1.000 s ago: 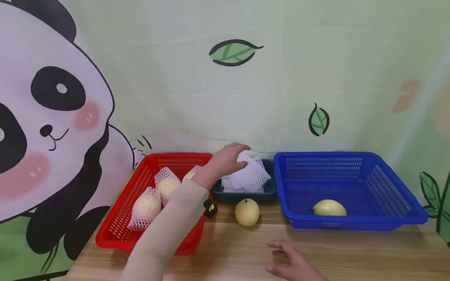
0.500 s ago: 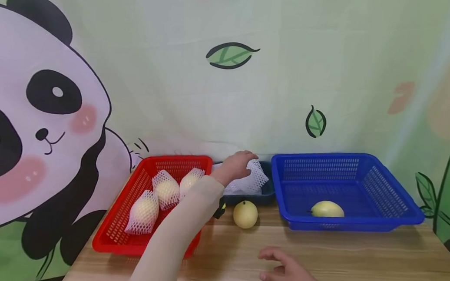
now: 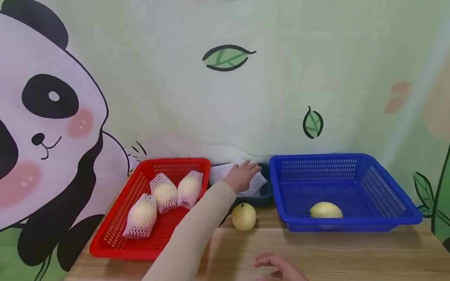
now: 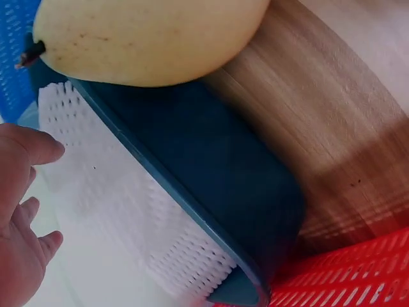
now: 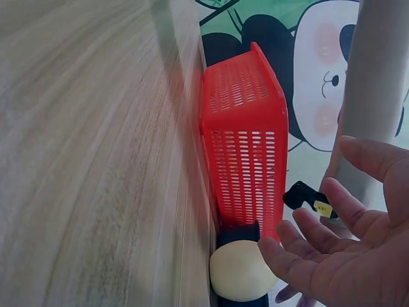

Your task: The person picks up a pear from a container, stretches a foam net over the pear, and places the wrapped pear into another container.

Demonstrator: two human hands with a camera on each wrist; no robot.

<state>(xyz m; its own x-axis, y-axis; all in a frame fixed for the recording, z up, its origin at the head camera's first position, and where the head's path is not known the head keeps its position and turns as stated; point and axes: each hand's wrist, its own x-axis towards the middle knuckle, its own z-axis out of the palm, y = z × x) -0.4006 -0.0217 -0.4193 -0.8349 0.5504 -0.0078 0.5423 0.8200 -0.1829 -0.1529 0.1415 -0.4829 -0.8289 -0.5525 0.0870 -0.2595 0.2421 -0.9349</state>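
Head view takes in the widest scene; the wrist views add the near sides

Largest is the pale green backdrop (image 3: 154, 87) with its panda, at the back of the wooden bench (image 3: 342, 262). On the bench, the blue basket (image 3: 352, 230) stands whole in the head view; only a corner of it enters the left wrist view. The red basket (image 3: 123, 253) shows its inside to the head camera and its slotted outer wall to the right wrist camera. A cream sleeve (image 3: 190, 238) reaches across it.

Between the baskets sits a dark blue tray (image 4: 223, 153), its smooth outer wall plain only in the left wrist view. White foam nets (image 4: 115, 179) lie in it.

The left hand (image 3: 242, 176) is over the nets, its grip loose, with nothing seen held; whether it touches them I cannot tell. The right hand (image 3: 278, 275) hovers above the bench, grip spread wide and holding nothing.

Three netted pears (image 3: 141, 217) lie in the red basket, visible from the head alone. One bare pear (image 3: 244, 217) rests on the bench just in front of the tray; another pear (image 3: 326, 210) lies in the blue basket, partly behind its front rim.

Smallest is a black piece with a yellow patch (image 5: 311, 199) by the sleeve, clear only in the right wrist view.
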